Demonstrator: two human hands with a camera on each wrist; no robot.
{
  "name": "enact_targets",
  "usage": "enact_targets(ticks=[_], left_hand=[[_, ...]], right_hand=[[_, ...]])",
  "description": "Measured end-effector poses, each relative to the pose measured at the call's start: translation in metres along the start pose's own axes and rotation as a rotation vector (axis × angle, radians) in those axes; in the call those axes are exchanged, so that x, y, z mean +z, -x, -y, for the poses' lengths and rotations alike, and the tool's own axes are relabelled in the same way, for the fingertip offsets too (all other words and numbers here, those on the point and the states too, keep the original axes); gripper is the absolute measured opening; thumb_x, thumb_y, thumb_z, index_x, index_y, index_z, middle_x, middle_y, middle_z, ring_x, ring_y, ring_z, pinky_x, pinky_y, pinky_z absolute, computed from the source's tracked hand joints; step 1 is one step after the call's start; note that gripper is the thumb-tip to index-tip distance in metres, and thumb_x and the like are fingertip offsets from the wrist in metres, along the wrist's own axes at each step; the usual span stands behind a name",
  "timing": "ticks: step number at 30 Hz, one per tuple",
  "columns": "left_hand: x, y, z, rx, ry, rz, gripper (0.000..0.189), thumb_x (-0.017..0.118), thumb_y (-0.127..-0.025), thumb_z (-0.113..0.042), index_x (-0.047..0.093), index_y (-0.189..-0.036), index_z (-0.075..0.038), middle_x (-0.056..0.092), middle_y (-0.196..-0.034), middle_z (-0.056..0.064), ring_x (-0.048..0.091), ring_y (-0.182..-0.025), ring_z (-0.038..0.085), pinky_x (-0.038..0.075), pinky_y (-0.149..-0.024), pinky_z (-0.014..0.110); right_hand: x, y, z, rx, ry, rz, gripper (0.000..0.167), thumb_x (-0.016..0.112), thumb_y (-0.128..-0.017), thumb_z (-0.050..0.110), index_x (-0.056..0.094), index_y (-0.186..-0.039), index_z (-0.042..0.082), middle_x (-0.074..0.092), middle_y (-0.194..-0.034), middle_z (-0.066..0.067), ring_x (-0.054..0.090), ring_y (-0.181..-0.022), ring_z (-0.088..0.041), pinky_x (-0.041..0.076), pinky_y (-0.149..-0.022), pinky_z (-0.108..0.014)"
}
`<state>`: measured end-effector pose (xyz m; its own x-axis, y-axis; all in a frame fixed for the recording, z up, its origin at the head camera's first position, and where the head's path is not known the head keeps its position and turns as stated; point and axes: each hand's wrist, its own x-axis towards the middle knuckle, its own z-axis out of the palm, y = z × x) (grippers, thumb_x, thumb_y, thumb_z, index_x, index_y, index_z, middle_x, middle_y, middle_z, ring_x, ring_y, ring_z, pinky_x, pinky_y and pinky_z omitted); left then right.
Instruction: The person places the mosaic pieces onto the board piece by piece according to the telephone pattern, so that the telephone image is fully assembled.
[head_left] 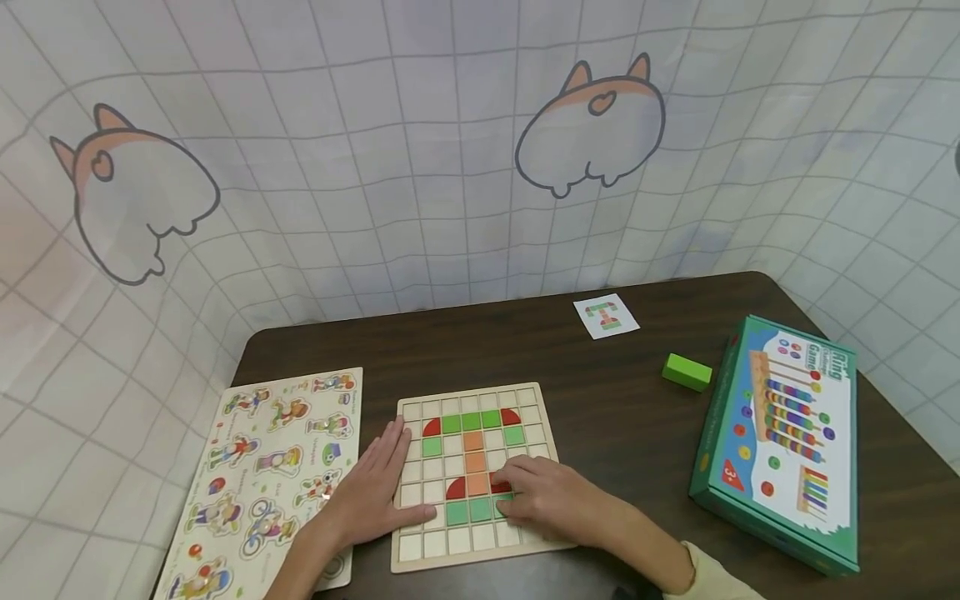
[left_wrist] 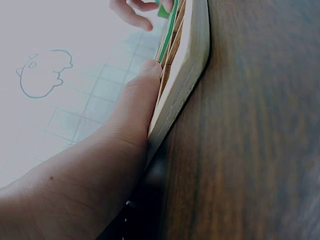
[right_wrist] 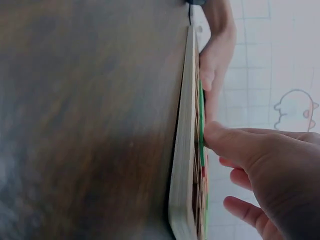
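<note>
A wooden grid board (head_left: pixel 414 547) lies on the table with coloured tiles in its cells. Green, red and orange tiles form an I-like pattern. My left hand (head_left: pixel 372 483) rests on the board's left edge with its fingers extended; its thumb (left_wrist: pixel 141 90) reaches over the near cells. My right hand (head_left: pixel 551 498) is at the pattern's lower right corner, touching the tiles there. Beneath its fingertips a red quarter-circle tile (head_left: pixel 497 485) is partly covered. Its thumb (right_wrist: pixel 225 140) meets a green square tile (right_wrist: pixel 201 117) at board level. Whether it pinches a tile is hidden.
A picture puzzle board (head_left: pixel 255 417) lies at the left, close to the left forearm. A pattern card (head_left: pixel 606 316) is near the table's back edge. At the right are a green block (head_left: pixel 686 372) and a boxed ring game (head_left: pixel 787 442). A patterned curtain (head_left: pixel 465 183) hangs behind.
</note>
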<state>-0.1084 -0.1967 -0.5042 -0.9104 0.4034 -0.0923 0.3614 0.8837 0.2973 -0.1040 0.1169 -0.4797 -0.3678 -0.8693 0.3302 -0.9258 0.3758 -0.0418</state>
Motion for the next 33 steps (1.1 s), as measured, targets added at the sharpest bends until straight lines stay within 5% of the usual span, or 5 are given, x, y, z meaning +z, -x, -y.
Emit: enact_targets(ticks=[11, 19, 33], left_hand=[[0.003, -0.003, 0.000, 0.016, -0.001, -0.015, 0.118, 0.045, -0.075, -0.086, 0.012, -0.156, -0.007, 0.005, -0.165, 0.009, 0.008, -0.153, 0.025, 0.020, -0.123, 0.044], [0.006, -0.005, 0.000, 0.017, -0.006, -0.010, 0.118, 0.044, -0.075, -0.087, 0.012, -0.156, -0.007, 0.005, -0.165, 0.010, 0.009, -0.153, 0.026, 0.021, -0.123, 0.045], [0.000, -0.005, -0.002, 0.018, 0.010, -0.012, 0.118, 0.046, -0.075, -0.086, 0.012, -0.156, -0.007, 0.006, -0.165, 0.010, 0.007, -0.153, 0.026, 0.021, -0.123, 0.046]], right_hand=[[-0.001, 0.004, -0.004, 0.012, -0.053, 0.031, 0.023, 0.067, -0.091, 0.033, 0.074, -0.111, 0.023, 0.063, -0.122, 0.001, 0.057, -0.113, -0.014, 0.052, -0.096, -0.029], [-0.004, 0.005, -0.009, 0.112, -0.119, 0.067, 0.039, 0.064, -0.092, 0.037, 0.064, -0.128, 0.021, 0.062, -0.124, 0.002, 0.056, -0.116, -0.013, 0.052, -0.098, -0.032], [-0.008, 0.011, -0.027, 0.205, -0.056, -0.041, 0.049, 0.067, -0.089, 0.044, 0.062, -0.130, 0.019, 0.062, -0.131, -0.002, 0.055, -0.122, -0.018, 0.049, -0.100, -0.042]])
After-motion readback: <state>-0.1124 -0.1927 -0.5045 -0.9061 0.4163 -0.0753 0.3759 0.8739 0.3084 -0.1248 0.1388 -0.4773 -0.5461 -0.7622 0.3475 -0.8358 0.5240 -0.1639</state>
